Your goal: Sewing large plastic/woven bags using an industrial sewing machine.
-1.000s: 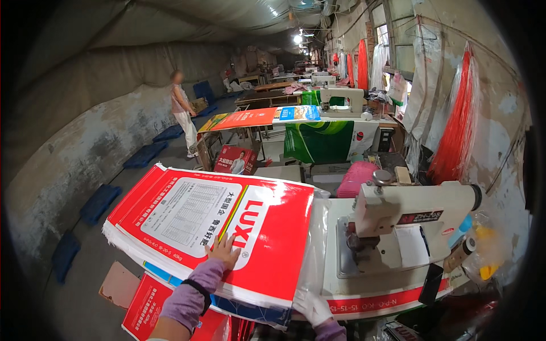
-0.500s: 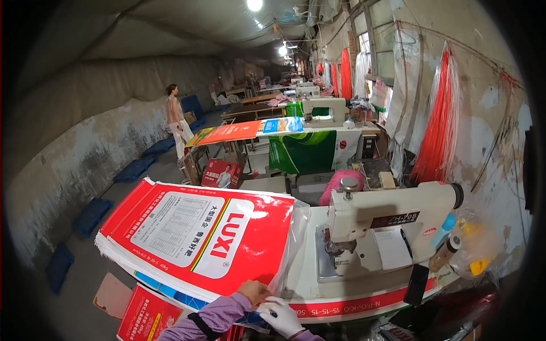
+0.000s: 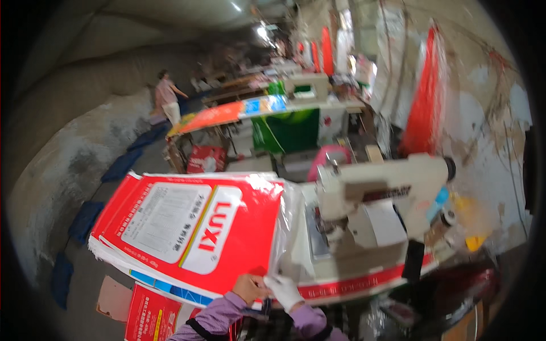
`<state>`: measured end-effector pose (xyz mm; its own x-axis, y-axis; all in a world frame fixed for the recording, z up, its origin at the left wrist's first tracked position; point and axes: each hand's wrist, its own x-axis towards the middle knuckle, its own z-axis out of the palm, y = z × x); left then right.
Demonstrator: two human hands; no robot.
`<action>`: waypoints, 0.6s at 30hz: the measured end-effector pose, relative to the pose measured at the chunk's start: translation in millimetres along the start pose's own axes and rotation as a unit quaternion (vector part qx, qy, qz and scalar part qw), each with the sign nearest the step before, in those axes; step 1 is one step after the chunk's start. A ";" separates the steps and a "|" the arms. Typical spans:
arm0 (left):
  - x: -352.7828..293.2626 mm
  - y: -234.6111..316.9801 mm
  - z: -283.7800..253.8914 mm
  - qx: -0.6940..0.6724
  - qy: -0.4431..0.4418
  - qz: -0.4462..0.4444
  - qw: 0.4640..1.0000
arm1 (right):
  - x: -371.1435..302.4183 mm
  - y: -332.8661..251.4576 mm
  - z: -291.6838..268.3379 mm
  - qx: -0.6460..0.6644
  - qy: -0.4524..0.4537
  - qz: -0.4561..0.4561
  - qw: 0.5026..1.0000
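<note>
A stack of flat plastic sacks lies in front of me, the top sack [image 3: 264, 210] red with white panels and a clear film edge on its right side. At its near right corner my bare left hand [image 3: 250, 288] is closed, fingers pinching the sack's edge. My right hand [image 3: 284, 291], in a white glove, meets it there with thumb and fingers closed at the same corner. What lies between the fingertips is partly hidden and blurred. Right of the stack stands a cream industrial sewing machine [image 3: 369, 182], its needle area near the sack's clear edge.
A dark phone [image 3: 414, 260] and a white paper [image 3: 384, 221] lie at the machine. A thread cone [image 3: 446, 219] stands right of it. Red strands [image 3: 424, 102] hang on the wall. Farther back are more sewing tables and, at the left, a walking person [image 3: 168, 96].
My right hand has come up to my left hand at the sack's corner. The view has shifted, with the scene appearing higher and further left. The distant person has turned, one arm out.
</note>
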<state>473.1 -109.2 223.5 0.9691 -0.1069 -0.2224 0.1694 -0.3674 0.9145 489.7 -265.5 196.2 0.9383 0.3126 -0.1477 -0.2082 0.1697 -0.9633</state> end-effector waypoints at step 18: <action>11.3 -19.7 10.2 -0.317 0.152 0.095 0.931 | -10.9 -15.4 27.0 0.009 0.102 -0.066 0.993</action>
<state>479.0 -112.5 199.5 0.9820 0.1879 -0.0190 -0.0314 0.2613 0.9647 475.2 -246.3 218.6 0.9937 0.0918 -0.0639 -0.0823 0.2134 -0.9735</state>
